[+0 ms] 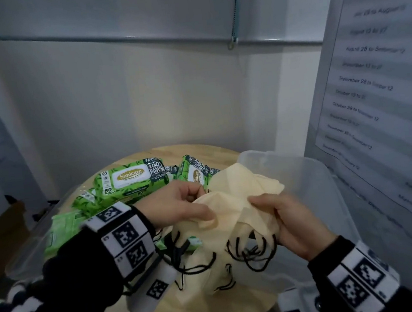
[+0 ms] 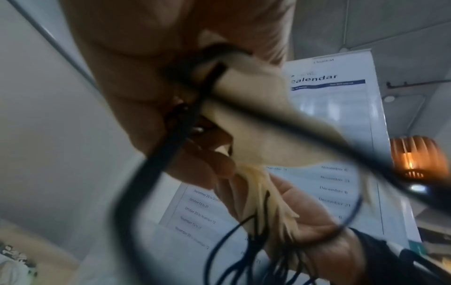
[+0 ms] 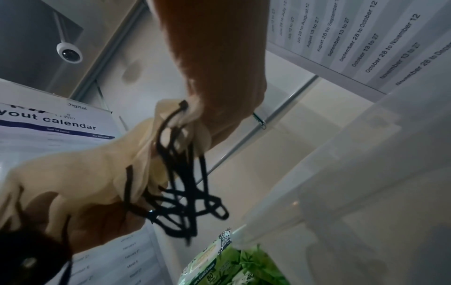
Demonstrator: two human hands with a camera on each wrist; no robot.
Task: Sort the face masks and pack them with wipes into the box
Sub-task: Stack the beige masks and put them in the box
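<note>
A bunch of cream face masks [image 1: 233, 199] with black ear loops [image 1: 252, 253] is held up over the round wooden table [image 1: 217, 306]. My left hand [image 1: 179, 205] pinches the left edge of the bunch; my right hand [image 1: 284, 218] grips the right end, loops dangling below. In the left wrist view the masks [image 2: 256, 123] run from my fingers to the right hand [image 2: 300, 217]. In the right wrist view the masks [image 3: 80, 173] and tangled loops [image 3: 185, 194] hang from my right hand [image 3: 219, 100]. More cream masks [image 1: 213, 275] lie on the table beneath. Green wipes packs [image 1: 130, 179] sit behind.
A clear plastic box [image 1: 313, 187] stands at the table's right, beside a printed calendar banner [image 1: 376, 85]. Several green wipes packs [image 1: 61, 228] crowd the left. A white cylinder with a marker [image 1: 151, 293] hangs under my left wrist. A wall stands behind the table.
</note>
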